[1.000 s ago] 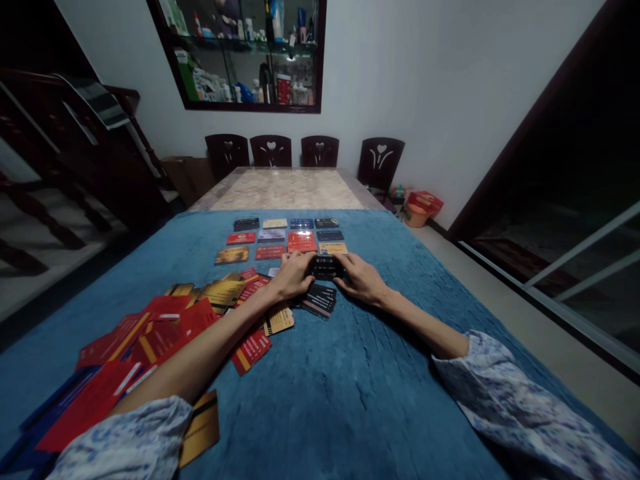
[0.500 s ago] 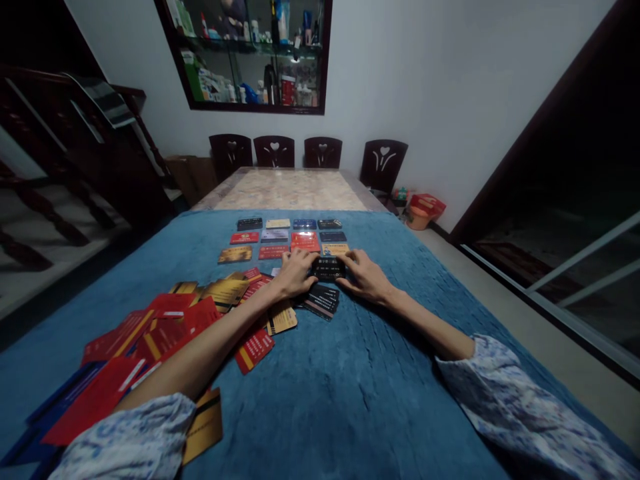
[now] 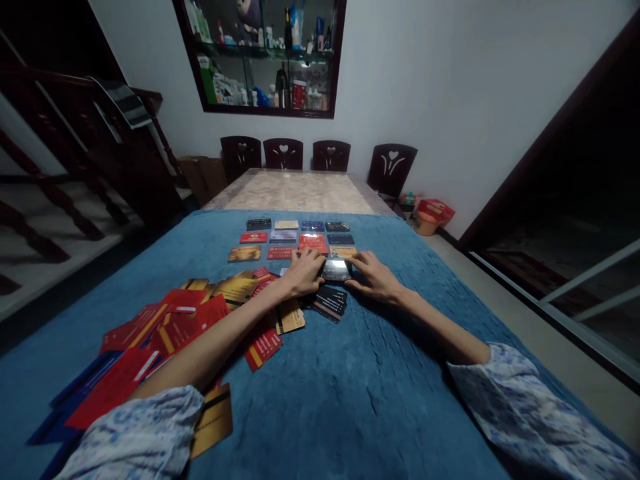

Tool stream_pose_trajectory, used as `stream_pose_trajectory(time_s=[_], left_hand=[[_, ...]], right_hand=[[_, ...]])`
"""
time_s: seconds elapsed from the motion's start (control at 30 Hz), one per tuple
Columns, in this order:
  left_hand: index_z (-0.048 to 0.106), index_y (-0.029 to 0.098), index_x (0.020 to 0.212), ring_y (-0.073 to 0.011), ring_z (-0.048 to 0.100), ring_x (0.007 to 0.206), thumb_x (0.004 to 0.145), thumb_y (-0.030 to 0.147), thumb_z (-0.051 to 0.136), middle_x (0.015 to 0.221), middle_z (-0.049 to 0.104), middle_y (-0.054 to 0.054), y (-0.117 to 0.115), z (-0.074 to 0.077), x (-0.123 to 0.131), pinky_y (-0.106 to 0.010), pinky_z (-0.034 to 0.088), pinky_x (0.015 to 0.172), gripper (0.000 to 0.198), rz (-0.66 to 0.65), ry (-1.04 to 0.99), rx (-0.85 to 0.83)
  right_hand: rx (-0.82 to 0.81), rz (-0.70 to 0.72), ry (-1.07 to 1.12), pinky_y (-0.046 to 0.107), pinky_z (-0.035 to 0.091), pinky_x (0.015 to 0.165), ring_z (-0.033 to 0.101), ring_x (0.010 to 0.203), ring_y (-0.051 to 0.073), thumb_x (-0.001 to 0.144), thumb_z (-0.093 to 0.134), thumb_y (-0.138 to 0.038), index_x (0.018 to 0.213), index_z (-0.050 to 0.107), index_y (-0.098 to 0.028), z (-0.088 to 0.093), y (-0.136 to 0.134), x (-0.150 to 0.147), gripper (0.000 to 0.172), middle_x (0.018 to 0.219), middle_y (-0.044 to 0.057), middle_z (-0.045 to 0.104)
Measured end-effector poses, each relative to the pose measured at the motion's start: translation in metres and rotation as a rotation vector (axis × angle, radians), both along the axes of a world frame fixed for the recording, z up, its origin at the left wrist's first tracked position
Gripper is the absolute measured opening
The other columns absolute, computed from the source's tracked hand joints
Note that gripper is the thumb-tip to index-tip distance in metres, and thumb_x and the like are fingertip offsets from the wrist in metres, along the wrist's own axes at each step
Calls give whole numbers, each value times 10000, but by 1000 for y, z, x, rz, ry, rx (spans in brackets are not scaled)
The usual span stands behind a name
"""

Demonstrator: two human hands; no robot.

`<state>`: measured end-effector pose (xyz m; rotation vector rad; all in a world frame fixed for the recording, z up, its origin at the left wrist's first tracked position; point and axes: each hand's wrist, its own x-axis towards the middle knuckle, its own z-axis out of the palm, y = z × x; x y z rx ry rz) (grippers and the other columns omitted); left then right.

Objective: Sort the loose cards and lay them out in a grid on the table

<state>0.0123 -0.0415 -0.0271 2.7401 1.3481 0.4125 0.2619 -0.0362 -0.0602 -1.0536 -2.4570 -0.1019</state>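
Note:
Between my two hands is a black card (image 3: 336,270), its face now bright with reflected light. My left hand (image 3: 303,272) grips its left edge, and my right hand (image 3: 373,277) pinches its right edge. Just below lie several fanned black cards (image 3: 331,303). Beyond my hands, cards lie in rows; an orange-yellow card (image 3: 343,252) is directly behind the held one, and a red card (image 3: 313,243) sits behind my left fingers. Under and beside my left forearm spreads a loose heap of red cards (image 3: 180,327) and gold cards (image 3: 235,291).
A blue cloth (image 3: 350,400) covers the near part of the table, with the marble top (image 3: 300,190) showing beyond. Dark chairs (image 3: 333,155) stand at the far end. Blue cards (image 3: 83,390) and a gold card (image 3: 215,420) lie near my left sleeve.
The view has shifted slightly, so everything appears further right. The black card between my hands has tilted, and its printed face now shows glare. Both hands keep their hold.

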Motion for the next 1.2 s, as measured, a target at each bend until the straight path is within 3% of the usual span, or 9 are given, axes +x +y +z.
stream_pose_trajectory(time_s=[0.47,0.87,1.2], left_hand=[[616,163,1059,-353,502,1140,756,173,628,1192,602,-170,-1,20,-21,-550,395,961,304,54,102,19],[627,182,1099,-354,508,1167,757,181,635,1164,598,-139,6,26,-61,-555,377,995,342,100,69,23],[625,168,1142,-373,512,1232,805,178,595,1243,580,-157,6,40,-79,-600,368,1048,339,201,165,-39]], right_hand=[[-70,91,-63,474,518,933,529,1058,288,913,644,-478,1298,614,-204,28,15,-25,473,1157,139,608],[-76,125,-89,469,513,914,526,1056,285,888,690,-478,1284,632,-203,36,36,-64,486,1166,136,601],[-133,149,-138,424,476,956,525,1116,289,874,711,-447,1259,639,-172,49,50,-94,479,1208,145,592]])
